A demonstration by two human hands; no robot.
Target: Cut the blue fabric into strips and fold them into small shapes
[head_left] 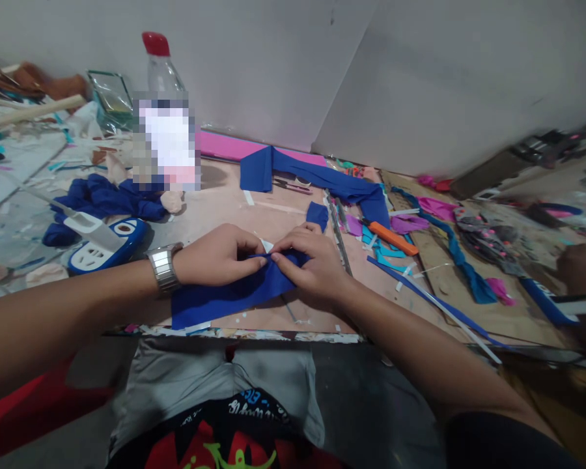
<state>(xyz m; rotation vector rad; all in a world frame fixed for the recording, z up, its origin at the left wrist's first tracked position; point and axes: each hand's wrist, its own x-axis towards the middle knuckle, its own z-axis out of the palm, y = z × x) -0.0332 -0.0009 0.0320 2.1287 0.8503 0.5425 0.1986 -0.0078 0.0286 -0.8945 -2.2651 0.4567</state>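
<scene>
Left hand [224,254] and right hand [320,264] pinch the blue cloth [215,305], close together, seemingly to steady its edge; off right, the orange tool [393,237] lies, apparently kept within reach.

single head-worn view, facing forward and down, near both hands [217,254] [317,264]

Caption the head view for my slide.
Left hand and right hand pinch blue cloth over a cluttered table.
</scene>
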